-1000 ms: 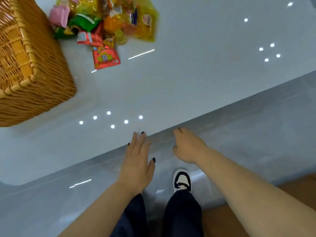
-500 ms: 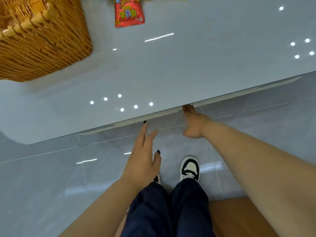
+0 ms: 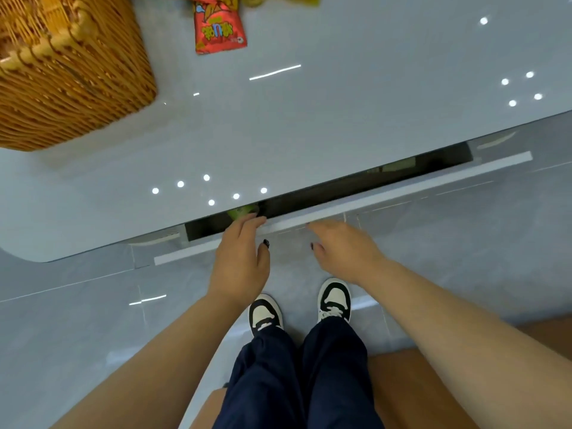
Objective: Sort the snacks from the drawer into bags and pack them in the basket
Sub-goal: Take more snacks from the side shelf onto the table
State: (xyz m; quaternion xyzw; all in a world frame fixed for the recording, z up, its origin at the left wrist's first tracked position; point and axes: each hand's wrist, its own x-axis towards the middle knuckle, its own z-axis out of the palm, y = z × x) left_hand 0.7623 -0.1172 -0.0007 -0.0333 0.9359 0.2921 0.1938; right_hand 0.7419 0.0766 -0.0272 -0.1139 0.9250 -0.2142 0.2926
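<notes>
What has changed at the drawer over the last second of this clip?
The drawer has been pulled part-way out towards the person, leaving a dark gap with a green packet showing. The left hand has come up to its front edge; the right hand stays there. The basket and red snack packet remain on the counter.

Red snack packet point(image 3: 218, 30): lies at the far edge of the desk point(image 3: 309, 119), right of the basket point(image 3: 71, 72); it bears large yellow characters that appear upside down from here and cannot be read with certainty.
Small print on the red snack packet: a white mark near its near-right corner, too small to make out.
Green item in the drawer point(image 3: 340, 187): partly hidden and blurred; no lettering can be read.
Other packets at the far edge: cut off by the picture's edge; nothing legible.
Basket, desk, shoes point(image 3: 334, 298): carry no text that shows.
</notes>
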